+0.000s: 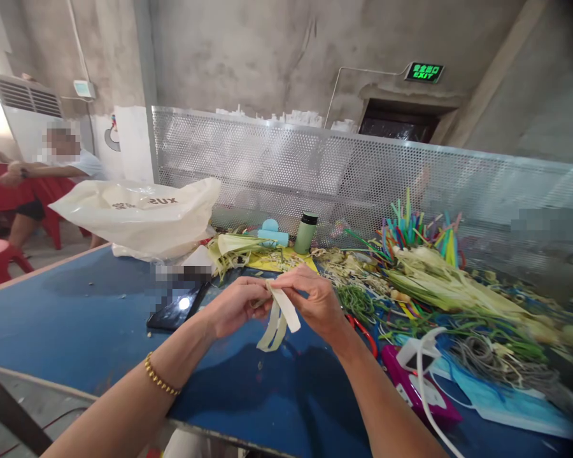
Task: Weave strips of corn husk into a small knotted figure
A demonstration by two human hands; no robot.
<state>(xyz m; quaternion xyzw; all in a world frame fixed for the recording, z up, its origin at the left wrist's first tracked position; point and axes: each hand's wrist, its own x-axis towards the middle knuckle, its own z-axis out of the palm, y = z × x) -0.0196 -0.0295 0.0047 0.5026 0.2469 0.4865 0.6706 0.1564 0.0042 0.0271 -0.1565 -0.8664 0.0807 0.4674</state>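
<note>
Toward the right of the blue, flat surface [248,404] lies a purple plastic power strip [420,391]. Inward of the front edge, the left hand [241,306] and right hand [318,305] both pinch pale, flat, ribbon-like strips [286,310], their loose ends hanging. Near the far edge are a pale-green, black-lidded cylindrical bottle [306,235] and, leftward, a cream plastic bag [143,219].

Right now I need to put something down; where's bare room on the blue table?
Left: blue tabletop between white bag, dark-screened device and left forearm, bar some specks. Nearer: between it and right forearm, below the pale strips. Crowded: right side, with husks, cords, purple power strip.
</note>
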